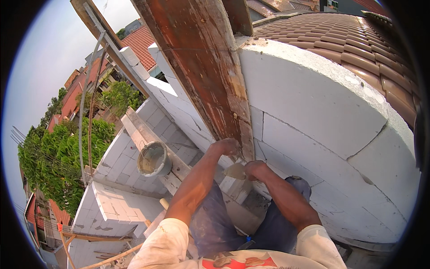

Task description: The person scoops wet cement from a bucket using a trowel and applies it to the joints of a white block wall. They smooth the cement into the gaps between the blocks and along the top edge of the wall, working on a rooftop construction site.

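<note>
A tall red-brown wooden board [197, 58] with worn, whitish-streaked edges stands against the white block wall [309, 85]. My left hand [227, 147] is at its lower end, fingers curled in; what they grip is hidden. Just to the right and nearer to me, my right hand [256, 170] is closed in a fist, its contents also hidden. Between the two hands shows a flat grey-tan piece [235, 171], shaped like a trowel blade; whether it is held I cannot tell. A thin wire [263, 154] sticks out beside the board.
To the left, a bucket of grey mortar [153, 158] stands by a narrow plank [134, 127]. A long timber [107, 40] rises at the upper left. Brown roof tiles [345, 42] lie beyond the wall. Lower white block walls [121, 197] drop away at the left.
</note>
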`<state>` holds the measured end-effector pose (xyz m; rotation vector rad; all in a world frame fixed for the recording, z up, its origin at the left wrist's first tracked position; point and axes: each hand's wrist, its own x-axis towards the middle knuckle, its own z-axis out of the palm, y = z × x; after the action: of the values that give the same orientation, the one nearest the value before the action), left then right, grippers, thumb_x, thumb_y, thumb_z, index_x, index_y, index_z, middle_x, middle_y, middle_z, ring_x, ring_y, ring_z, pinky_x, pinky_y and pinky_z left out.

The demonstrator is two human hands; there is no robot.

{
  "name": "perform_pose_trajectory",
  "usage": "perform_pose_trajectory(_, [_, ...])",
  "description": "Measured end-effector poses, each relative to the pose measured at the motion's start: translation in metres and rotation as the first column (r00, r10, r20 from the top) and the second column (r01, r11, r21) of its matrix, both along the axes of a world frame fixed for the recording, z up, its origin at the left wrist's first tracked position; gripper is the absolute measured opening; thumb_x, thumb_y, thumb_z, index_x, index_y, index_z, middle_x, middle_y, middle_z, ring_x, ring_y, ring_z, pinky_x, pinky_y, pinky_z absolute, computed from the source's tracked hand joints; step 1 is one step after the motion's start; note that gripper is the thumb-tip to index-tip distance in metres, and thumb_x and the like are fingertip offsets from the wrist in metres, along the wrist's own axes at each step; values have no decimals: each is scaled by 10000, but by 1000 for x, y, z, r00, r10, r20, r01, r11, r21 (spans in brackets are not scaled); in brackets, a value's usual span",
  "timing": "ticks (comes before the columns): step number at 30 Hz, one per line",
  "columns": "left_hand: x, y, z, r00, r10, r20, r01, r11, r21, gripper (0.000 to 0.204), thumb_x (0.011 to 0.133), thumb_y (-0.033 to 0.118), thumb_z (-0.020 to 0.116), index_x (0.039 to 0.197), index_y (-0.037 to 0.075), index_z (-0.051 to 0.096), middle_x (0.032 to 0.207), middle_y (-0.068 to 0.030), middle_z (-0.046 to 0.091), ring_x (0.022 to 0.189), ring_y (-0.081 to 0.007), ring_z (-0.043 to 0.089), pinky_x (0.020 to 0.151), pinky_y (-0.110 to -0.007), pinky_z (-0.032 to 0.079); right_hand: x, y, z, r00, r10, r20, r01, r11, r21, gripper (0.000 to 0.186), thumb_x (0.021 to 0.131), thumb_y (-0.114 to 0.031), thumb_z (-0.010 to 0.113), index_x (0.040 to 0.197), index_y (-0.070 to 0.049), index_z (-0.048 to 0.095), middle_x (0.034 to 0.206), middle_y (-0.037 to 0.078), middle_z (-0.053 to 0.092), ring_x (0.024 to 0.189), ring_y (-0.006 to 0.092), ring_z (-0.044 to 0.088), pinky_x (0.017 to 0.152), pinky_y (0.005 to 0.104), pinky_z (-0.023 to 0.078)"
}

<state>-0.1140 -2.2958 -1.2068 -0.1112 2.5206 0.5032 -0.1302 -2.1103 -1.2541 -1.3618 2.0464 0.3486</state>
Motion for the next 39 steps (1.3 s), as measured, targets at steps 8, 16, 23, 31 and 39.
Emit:
perform_pose_trajectory(8, [1,-31,-33,987,-136,-90,137,991,-1,264,823,186,634,1020,17,686,876,-131,736,833,-255,716,739,-387,533,7,-5,17,992,74,103,-79,996,38,287,709,-59,637,956,21,760,934,159,740,833,295,718,669,444,559])
perform_pose_trajectory(16, [4,0,-5,999,-26,-47,27,999,28,321,830,190,639,1068,-23,670,855,-146,729,843,-274,715,733,-411,539,1,6,-14,997,28,67,-27,999,-18,405,686,-97,639,1067,-22,755,1084,151,737,971,305,716,755,436,573])
perform_pose_trajectory(23, [2,-10,-8,981,-54,-184,57,998,12,405,821,291,666,1101,1,699,1068,-222,711,1050,-392,669,915,-478,520,7,8,23,999,-11,46,16,994,-106,418,702,-91,632,1101,-22,737,1105,150,728,1014,321,709,782,456,570])
perform_pose_trajectory(31, [1,-3,-9,935,-281,-218,267,959,-90,259,842,243,642,931,21,744,899,-185,722,851,-382,697,773,-472,556,-5,-2,-20,997,-37,74,44,995,-93,406,714,-117,654,1103,-35,741,1120,168,720,1007,338,698,797,461,558])
perform_pose_trajectory(39, [3,-10,-21,904,-377,-200,359,925,-121,171,838,157,636,891,39,747,879,-173,719,794,-359,697,698,-457,560,-14,-7,-58,983,62,170,-73,995,63,428,693,-186,705,1093,-39,745,1081,149,732,969,302,698,777,470,541])
